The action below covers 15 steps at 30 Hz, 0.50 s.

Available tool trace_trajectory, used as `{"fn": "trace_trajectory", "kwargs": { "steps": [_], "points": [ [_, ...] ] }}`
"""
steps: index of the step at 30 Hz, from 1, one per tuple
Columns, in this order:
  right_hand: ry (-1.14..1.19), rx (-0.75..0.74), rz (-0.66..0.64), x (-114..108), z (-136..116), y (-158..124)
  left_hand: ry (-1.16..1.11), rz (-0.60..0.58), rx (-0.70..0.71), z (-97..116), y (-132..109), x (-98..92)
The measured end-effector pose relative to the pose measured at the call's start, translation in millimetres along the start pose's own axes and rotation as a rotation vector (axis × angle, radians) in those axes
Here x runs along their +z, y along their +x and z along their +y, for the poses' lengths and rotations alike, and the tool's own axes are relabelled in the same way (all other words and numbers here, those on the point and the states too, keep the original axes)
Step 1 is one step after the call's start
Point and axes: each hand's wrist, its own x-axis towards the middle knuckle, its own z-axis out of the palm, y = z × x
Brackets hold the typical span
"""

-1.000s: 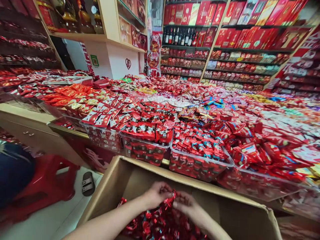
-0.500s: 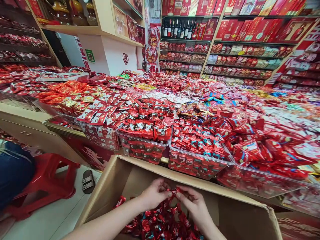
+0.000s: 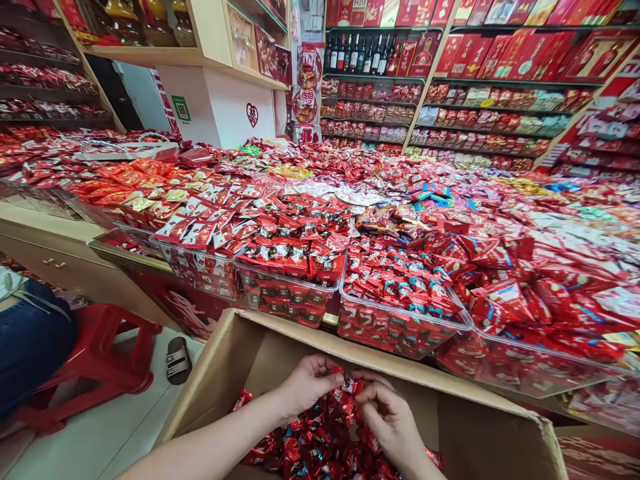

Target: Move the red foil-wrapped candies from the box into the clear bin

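Over a cardboard box (image 3: 493, 400), both hands meet at a small red wrapped candy (image 3: 348, 385). My left hand (image 3: 311, 387) pinches its left end between thumb and fingers. At the candy's right end, the curled fingers of my right hand (image 3: 387, 415) are closed on the wrapper. Just below them a pile of loose red wrapped candies (image 3: 315, 447), some with blue patches, lies in the box. My right hand partly covers that pile.
Beyond the box stand clear plastic bins, one (image 3: 400, 327) full of red and blue candies, another (image 3: 287, 300) of red and black packets. A red stool (image 3: 117, 360) with a seated person and a sandal (image 3: 177, 360) are at the left.
The candy at my fingertips shows more now, and my right hand's fingers have curled in more. My left hand has barely moved. The seated person's leg has shifted slightly right.
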Motion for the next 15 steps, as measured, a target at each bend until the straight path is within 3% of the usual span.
{"fn": "trace_trajectory", "kwargs": {
  "steps": [4, 9, 12, 15],
  "points": [
    [0.286, 0.182, 0.035, 7.2, -0.2, -0.2, 0.041, 0.036, 0.05, -4.4, 1.8, -0.5],
    [0.309, 0.255, 0.073, 8.5, 0.5, 2.5, 0.082, 0.002, 0.023, -5.7, -0.5, -1.0],
    [0.22, 0.195, 0.012, 1.5, -6.2, 1.4, 0.061, -0.037, -0.017, -0.4, -4.5, -0.6],
    [-0.006, 0.004, -0.042, -12.0, -24.3, -1.3, 0.039, -0.118, -0.024, 4.3, -7.6, -1.0]
  ]
}}
